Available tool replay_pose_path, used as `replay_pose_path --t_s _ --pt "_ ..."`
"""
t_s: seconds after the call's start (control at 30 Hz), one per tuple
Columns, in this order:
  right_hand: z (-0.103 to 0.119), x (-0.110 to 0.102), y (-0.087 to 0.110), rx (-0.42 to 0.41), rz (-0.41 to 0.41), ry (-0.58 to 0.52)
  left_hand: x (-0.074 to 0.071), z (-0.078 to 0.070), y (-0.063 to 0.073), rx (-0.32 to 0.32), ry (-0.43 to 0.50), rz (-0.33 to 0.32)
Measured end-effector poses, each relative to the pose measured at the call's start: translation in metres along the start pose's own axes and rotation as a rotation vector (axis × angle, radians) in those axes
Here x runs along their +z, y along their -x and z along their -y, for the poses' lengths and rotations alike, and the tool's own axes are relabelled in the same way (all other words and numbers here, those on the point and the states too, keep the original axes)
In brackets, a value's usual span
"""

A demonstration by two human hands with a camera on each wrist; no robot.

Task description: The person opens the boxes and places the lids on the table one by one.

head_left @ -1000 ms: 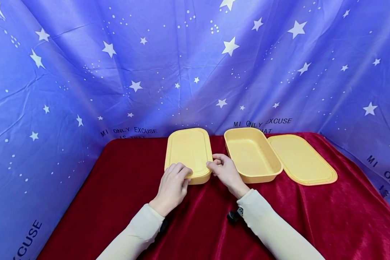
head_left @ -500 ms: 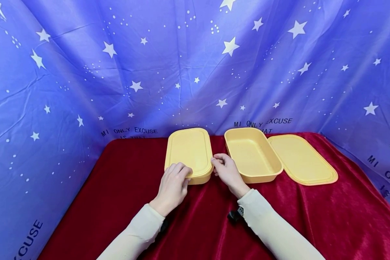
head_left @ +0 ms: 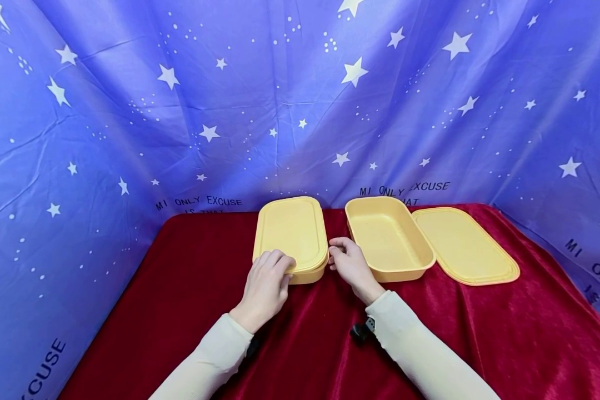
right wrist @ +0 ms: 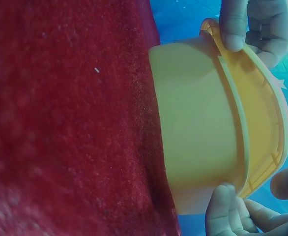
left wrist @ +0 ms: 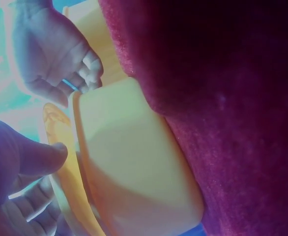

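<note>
A yellow lunch box (head_left: 307,276) sits at the back middle, its yellow lid (head_left: 292,228) on top. My left hand (head_left: 262,283) pinches the lid's near edge. In the left wrist view its thumb (left wrist: 48,158) lies against the lid's underside and its fingers are on the far side. The near edge is raised, and the right wrist view shows a gap between lid and box rim (right wrist: 235,108). My right hand (head_left: 351,266) is beside the box's near right corner. Its fingers (right wrist: 221,206) are right at the rim, loosely bent, with the thumb away from the lid.
Right of the lidded box stands a second yellow box (head_left: 385,239) without its cover. A second yellow lid (head_left: 467,244) lies flat beside it. Dark red velvet (head_left: 180,311) covers the table, and a blue starry curtain (head_left: 280,83) hangs behind.
The lid's near right corner has risen off the box rim. My right thumb and fingers have let go of the lid edge and shifted slightly right. My left hand keeps its place.
</note>
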State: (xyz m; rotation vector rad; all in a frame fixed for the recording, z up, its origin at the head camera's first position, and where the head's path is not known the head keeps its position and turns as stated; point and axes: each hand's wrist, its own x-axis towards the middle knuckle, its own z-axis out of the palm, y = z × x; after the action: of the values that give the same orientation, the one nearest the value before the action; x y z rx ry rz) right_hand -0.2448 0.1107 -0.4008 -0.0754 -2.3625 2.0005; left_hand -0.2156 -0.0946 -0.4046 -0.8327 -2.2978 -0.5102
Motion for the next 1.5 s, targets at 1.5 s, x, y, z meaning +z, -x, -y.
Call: replay_pose_path --t_s 1.5 --pt "-0.0085 0.0008 -0.0045 0.051 0.094 -0.039 -0.0063 0.0 -0.0036 0.011 -0.001 -0.044"
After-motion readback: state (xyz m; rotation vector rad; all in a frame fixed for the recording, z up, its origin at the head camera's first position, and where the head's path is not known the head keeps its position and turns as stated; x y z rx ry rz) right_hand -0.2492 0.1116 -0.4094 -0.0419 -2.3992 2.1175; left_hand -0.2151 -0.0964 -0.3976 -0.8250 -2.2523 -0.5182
